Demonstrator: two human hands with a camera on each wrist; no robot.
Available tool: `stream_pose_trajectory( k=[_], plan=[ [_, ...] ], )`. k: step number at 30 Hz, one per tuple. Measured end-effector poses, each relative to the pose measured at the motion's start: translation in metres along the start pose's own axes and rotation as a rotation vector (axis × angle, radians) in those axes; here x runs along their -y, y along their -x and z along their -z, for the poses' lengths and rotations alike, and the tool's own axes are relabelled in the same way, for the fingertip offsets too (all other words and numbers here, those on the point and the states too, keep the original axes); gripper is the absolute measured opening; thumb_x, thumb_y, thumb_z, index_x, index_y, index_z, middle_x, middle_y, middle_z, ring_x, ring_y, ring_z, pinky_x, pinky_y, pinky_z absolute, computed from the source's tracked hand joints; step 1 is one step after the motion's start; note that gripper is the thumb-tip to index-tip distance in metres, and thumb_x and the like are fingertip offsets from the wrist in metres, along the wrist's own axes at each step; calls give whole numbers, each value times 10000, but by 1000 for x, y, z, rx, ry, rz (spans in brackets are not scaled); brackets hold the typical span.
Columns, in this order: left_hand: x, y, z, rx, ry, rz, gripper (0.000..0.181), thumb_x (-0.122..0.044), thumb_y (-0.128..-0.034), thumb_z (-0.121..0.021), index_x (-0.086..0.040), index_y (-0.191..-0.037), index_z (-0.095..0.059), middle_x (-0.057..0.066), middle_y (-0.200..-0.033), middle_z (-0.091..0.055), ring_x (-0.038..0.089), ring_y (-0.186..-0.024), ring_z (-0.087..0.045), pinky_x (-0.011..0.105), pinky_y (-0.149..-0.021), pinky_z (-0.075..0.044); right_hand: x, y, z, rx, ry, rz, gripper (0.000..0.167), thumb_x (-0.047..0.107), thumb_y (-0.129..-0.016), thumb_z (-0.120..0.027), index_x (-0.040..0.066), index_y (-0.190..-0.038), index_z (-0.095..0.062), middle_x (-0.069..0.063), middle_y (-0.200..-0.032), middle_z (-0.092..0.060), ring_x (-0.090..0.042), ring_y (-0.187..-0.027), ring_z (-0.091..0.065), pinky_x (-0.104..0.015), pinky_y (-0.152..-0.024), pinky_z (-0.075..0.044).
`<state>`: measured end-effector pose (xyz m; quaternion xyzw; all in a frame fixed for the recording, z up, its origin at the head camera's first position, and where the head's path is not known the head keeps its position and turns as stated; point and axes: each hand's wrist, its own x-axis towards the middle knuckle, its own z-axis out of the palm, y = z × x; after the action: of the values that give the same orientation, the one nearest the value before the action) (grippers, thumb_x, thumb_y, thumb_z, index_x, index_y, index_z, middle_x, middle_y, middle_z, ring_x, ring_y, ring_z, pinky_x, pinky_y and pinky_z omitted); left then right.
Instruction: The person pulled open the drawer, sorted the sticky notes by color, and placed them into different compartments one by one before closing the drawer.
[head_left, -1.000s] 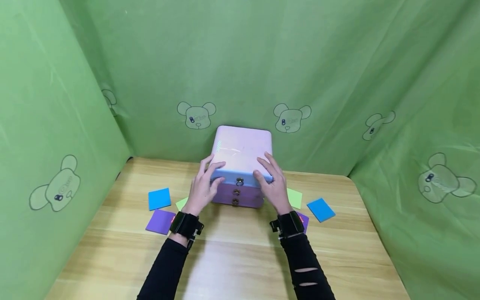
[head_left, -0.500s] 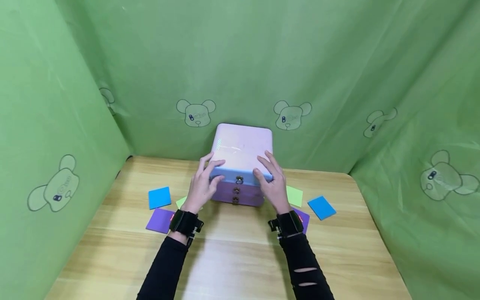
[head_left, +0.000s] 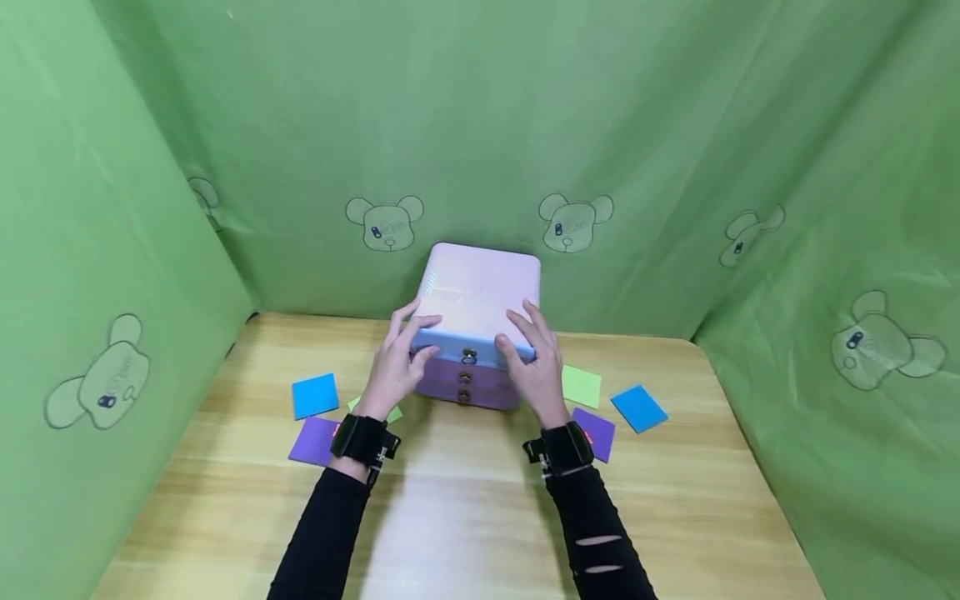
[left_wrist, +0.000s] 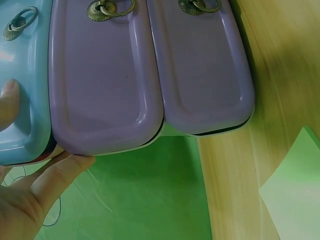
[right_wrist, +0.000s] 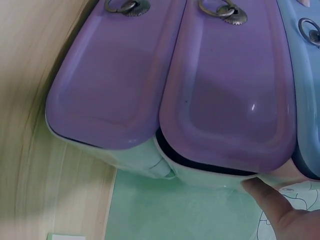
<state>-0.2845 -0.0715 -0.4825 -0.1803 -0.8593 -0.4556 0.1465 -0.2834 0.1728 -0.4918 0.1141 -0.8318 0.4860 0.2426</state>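
Note:
A small three-drawer box point(head_left: 480, 287) with a glossy pink top stands at the back of the table. Its top drawer point(head_left: 495, 353) is blue; the two drawers below are purple, each with a metal ring pull. My left hand point(head_left: 392, 371) holds the left front corner, thumb point(left_wrist: 9, 105) against the blue front and a finger along the side. Opposite it, my right hand point(head_left: 540, 371) grips the right front corner, with fingertips on the top and thumb at the front. Dark gaps run along drawer edges in the right wrist view. Some fingers behind the box edges are hidden.
Left of the box lie a blue square point(head_left: 315, 396), a purple square point(head_left: 312, 440) and a partly covered green one point(head_left: 394, 413). On the right lie green point(head_left: 581, 386), blue point(head_left: 639, 408) and purple squares point(head_left: 596, 433). Green curtains point(head_left: 480, 125) enclose the wooden table point(head_left: 465, 500).
The head view has shifted slightly, so everything sits a little further left. Both hands keep their places on the box, and the drawers look unchanged.

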Motion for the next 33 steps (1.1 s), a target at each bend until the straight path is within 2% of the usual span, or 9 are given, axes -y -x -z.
stream_pose_trajectory(
  k=[8,15,24,26,28,30,31,33],
  plan=[
    [6,-1,1,7,14,-5,466,-81,-948,-663,-202,-1386,-563,38,-1687,-227,91,-609,-476,197,-536,-489,5,3,-5,-20,14,-19,455,348,-950,-699,277,-1392,-619,48,-1634,-398,-297,-1513,-369,-656,-1231,-213],
    [9,-1,5,4,16,-9,469,-62,-935,-670,-190,-1375,-568,41,-1685,-237,96,-608,-480,188,-539,-490,10,6,-9,-15,12,-51,461,369,-957,-685,287,-1404,-607,63,-1642,-381,-336,-1474,-384,-681,-1189,-263],
    [12,-9,5,9,48,-22,470,-47,-930,-677,-195,-1366,-582,43,-1688,-241,149,-790,-617,185,-559,-513,16,6,-12,-51,6,-81,467,400,-957,-685,308,-1407,-601,82,-1645,-369,-330,-1516,-325,-682,-1207,-231],
    [13,-9,7,9,59,-16,474,-38,-927,-678,-195,-1364,-584,39,-1688,-244,163,-780,-620,201,-552,-519,17,7,-15,-68,12,-68,467,389,-950,-695,291,-1398,-613,59,-1639,-385,-344,-1506,-340,-670,-1205,-239],
    [15,-10,9,11,62,-15,475,-35,-924,-680,-192,-1362,-585,37,-1685,-250,203,-839,-645,244,-569,-545,19,8,-18,-84,13,-57,464,377,-945,-703,276,-1391,-622,42,-1633,-400,-356,-1498,-350,-659,-1203,-250],
    [17,-10,10,14,59,-17,478,-32,-920,-682,-188,-1361,-584,41,-1682,-256,265,-1010,-667,291,-695,-604,20,9,-21,-96,13,-50,460,366,-943,-709,265,-1385,-629,28,-1628,-410,-363,-1490,-360,-654,-1198,-262],
    [18,-10,11,16,58,-17,476,-32,-918,-684,-185,-1358,-587,43,-1680,-261,292,-1109,-654,329,-770,-619,21,9,-22,-100,14,-51,458,364,-943,-709,261,-1382,-632,23,-1627,-413,-364,-1486,-364,-652,-1195,-268],
    [20,-10,14,23,58,-16,476,-36,-915,-687,-180,-1357,-585,44,-1677,-264,323,-1289,-579,375,-838,-622,22,10,-25,-108,16,-54,459,357,-938,-716,249,-1377,-635,11,-1626,-415,-368,-1482,-366,-656,-1189,-277]
  ],
)
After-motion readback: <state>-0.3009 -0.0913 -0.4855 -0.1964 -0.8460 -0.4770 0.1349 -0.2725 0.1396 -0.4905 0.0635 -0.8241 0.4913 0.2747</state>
